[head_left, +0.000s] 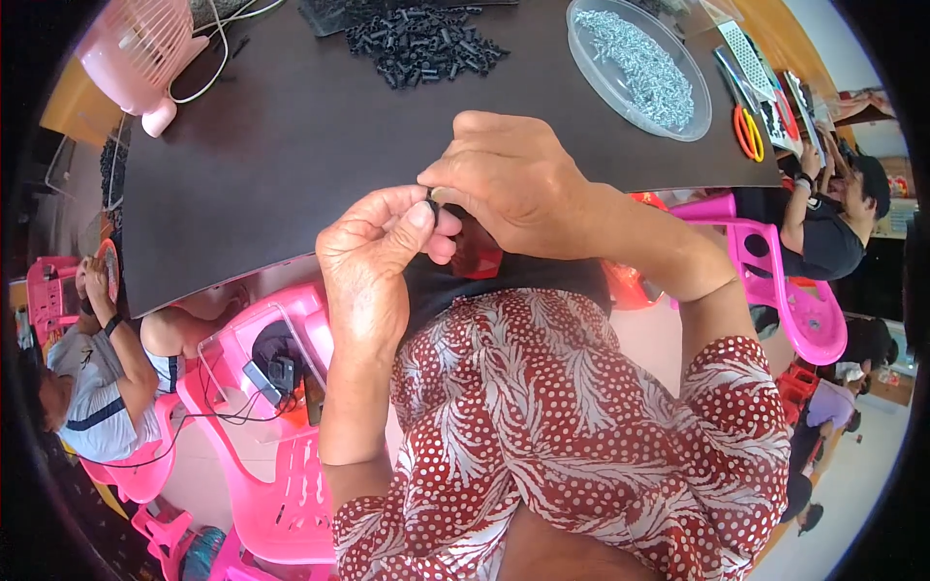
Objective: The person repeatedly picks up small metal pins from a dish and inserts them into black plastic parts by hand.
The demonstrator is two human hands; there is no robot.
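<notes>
My left hand (376, 242) is closed, pinching a small black plastic part (433, 204) between thumb and fingers, just off the table's near edge. Meeting it from the right, my right hand (513, 184) has its thumb and bent forefinger pressed together at the top of that part. Whatever those right fingertips grip is too small and covered to name. Beyond my hands lies a heap of short black plastic pieces (423, 46) on the dark table (262, 145). A round, clear plastic tray (593, 89) at the far right holds many small silver screws (644, 68).
A pink fan (136, 58) with a white cord stands at the far left. Scissors (747, 133) with orange and yellow handles lie at the right edge. Pink chairs (281, 494) stand to the left, one bearing a small black device (281, 371). Other people sit at both sides.
</notes>
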